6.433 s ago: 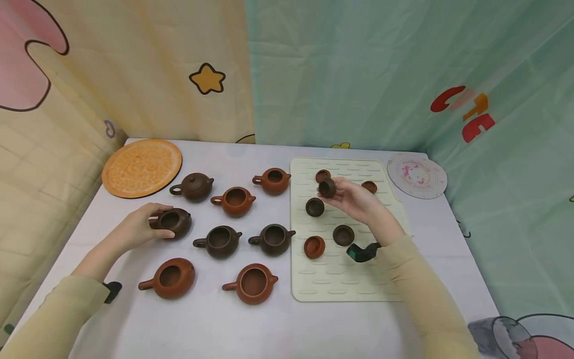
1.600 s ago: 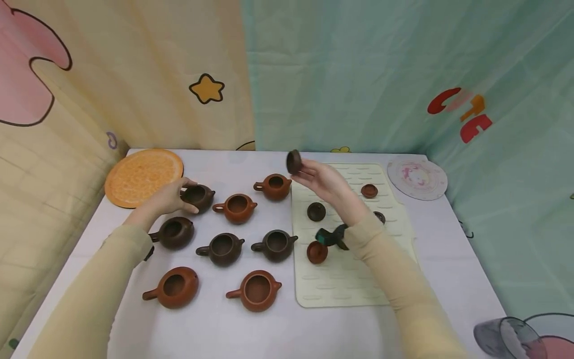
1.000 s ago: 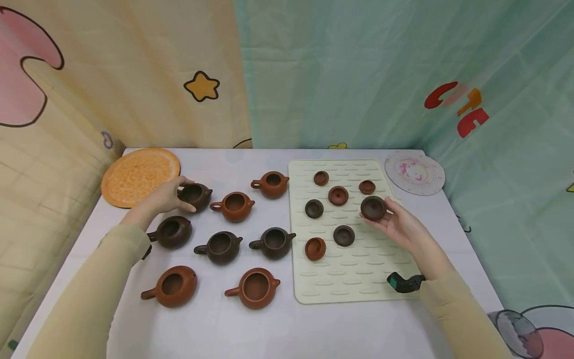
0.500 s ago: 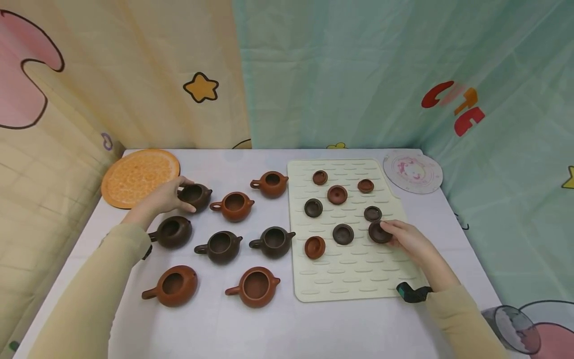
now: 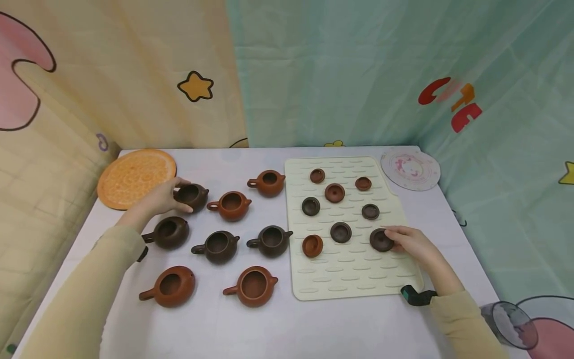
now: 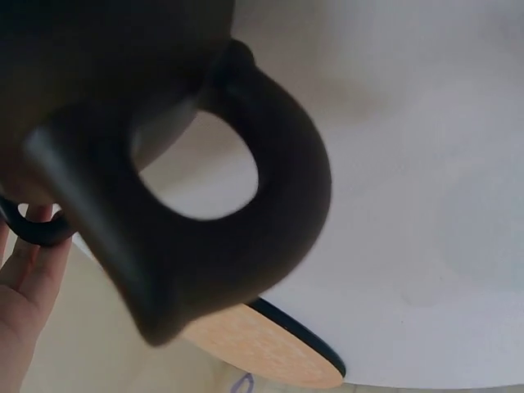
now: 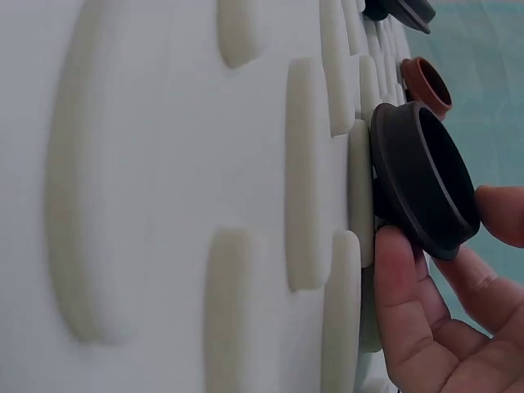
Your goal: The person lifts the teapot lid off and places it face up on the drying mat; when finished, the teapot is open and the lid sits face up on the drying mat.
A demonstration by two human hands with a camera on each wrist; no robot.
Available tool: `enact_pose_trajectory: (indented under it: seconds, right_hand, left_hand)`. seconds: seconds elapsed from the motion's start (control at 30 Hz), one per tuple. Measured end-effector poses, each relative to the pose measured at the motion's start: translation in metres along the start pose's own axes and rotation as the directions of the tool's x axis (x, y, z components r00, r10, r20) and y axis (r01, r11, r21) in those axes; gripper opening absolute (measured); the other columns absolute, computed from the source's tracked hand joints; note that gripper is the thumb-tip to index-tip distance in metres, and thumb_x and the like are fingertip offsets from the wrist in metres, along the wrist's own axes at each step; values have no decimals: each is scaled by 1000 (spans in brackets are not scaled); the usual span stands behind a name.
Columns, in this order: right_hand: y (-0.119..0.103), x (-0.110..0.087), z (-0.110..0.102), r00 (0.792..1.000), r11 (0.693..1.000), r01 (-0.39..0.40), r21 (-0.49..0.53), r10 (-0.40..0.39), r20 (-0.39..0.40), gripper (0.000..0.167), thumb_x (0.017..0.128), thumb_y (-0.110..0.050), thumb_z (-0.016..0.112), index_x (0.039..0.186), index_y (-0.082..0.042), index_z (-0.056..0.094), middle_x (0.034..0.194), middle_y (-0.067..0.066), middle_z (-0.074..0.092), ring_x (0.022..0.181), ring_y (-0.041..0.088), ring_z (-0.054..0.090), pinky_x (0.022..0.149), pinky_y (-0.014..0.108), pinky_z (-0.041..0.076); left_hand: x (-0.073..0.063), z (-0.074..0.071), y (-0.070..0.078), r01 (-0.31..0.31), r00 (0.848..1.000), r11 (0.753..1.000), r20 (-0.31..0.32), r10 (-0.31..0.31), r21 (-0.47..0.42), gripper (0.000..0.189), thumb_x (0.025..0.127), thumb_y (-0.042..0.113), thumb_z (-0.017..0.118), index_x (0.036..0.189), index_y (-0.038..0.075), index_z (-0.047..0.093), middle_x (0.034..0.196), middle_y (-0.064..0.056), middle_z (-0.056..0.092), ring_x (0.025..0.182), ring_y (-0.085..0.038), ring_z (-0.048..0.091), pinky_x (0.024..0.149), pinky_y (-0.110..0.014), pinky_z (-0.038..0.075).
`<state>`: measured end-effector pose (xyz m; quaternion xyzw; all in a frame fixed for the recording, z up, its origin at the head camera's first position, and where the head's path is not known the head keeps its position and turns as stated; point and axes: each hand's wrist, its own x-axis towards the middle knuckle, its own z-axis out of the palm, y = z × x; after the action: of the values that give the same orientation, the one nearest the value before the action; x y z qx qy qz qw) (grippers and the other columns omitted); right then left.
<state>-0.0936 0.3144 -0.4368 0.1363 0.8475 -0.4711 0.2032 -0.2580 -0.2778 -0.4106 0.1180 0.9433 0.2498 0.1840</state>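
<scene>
My right hand (image 5: 414, 244) pinches a dark brown teapot lid (image 5: 381, 240) at the right of the cream ribbed mat (image 5: 350, 279). In the right wrist view, the lid (image 7: 426, 180) is upside down and tilted, low over the ribs, thumb at its rim and fingers beneath. My left hand (image 5: 157, 197) grips the handle side of a dark brown lidless teapot (image 5: 197, 199) in the back row. The left wrist view shows fingers (image 6: 41, 278) at its small handle, with another dark teapot's handle (image 6: 295, 205) looming close to the camera.
Several other lids, such as a reddish lid (image 5: 334, 193), lie upturned on the mat. Brown and reddish open teapots, including a reddish teapot (image 5: 253, 286), stand on the white table. An orange round mat (image 5: 136, 179) and a pink-white disc (image 5: 410, 169) lie at the back corners.
My left hand went from the nearer dark teapot to the one behind, whose lid came off. My right hand has carried that lid rightward and lowered it to the mat.
</scene>
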Motion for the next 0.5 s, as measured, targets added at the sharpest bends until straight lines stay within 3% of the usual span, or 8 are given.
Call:
enact_pose_trajectory:
  seconds: [0.13, 0.27, 0.5]
  right_hand:
    - [-2, 1, 0, 1000, 1000, -6, -19, 6, 3, 61, 104, -37, 47, 145, 8, 40, 143, 32, 46, 95, 4, 64, 83, 22, 54]
    - [-5, 1, 1, 1000, 998, -11, -57, 11, -8, 63, 104, -40, 46, 144, 9, 41, 141, 32, 47, 105, 22, 67, 91, 34, 55]
    - [-22, -3, -9, 999, 967, 28, -255, -37, -31, 64, 104, -42, 43, 141, 10, 43, 138, 35, 48, 117, 44, 57, 96, 51, 49]
  left_hand:
    - [-2, 0, -5, -3, 1000, 1000, 1, 3, 15, 86, 78, 25, 84, 144, -5, 37, 143, -35, 39, 126, -55, 44, 104, -64, 37]
    - [-2, -4, -6, 0, 1000, 1000, 4, 0, 8, 88, 79, 29, 83, 146, -4, 36, 145, -35, 39, 130, -55, 41, 106, -64, 35]
    - [-5, -17, 9, 4, 1000, 1000, 0, -4, -25, 82, 88, 35, 74, 149, -1, 34, 149, -34, 37, 137, -52, 35, 107, -65, 33]
